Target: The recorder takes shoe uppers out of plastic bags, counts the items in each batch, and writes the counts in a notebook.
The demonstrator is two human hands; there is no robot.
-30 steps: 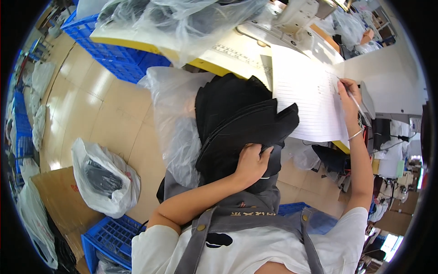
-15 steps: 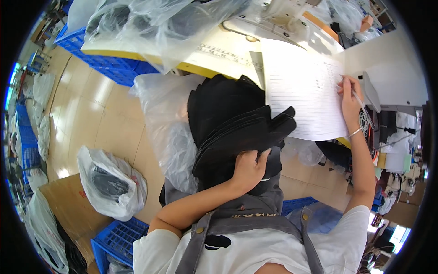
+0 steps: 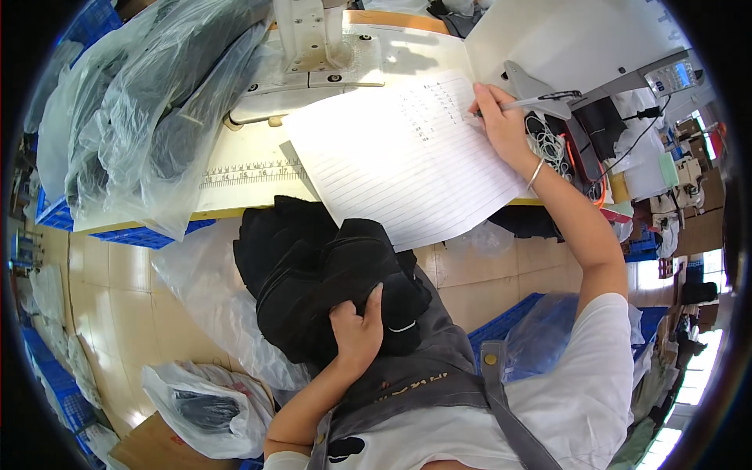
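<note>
A stack of black fabric pieces (image 3: 301,270) lies across my lap under the table's front edge. My left hand (image 3: 358,329) presses on it, thumb up and fingers curled into the cloth. On the table rests a lined sheet of paper (image 3: 392,172), its near edge hanging past the table's front. Handwritten marks fill part of its upper right. My right hand (image 3: 503,125) is closed round a pen (image 3: 540,100), its tip by those marks at the sheet's right edge.
A white sewing machine base (image 3: 313,82) stands behind the paper. Clear plastic bags with dark contents (image 3: 149,102) cover the table's left end, near a printed ruler (image 3: 254,174). Coiled cables (image 3: 552,149) lie right. A white bag (image 3: 207,407) sits on the floor, and a blue crate (image 3: 501,325) stands beside me.
The view has turned to the right, so the table and paper appear further left. My left hand stays on the black fabric. The pen has tipped from pointing down to lying nearly level.
</note>
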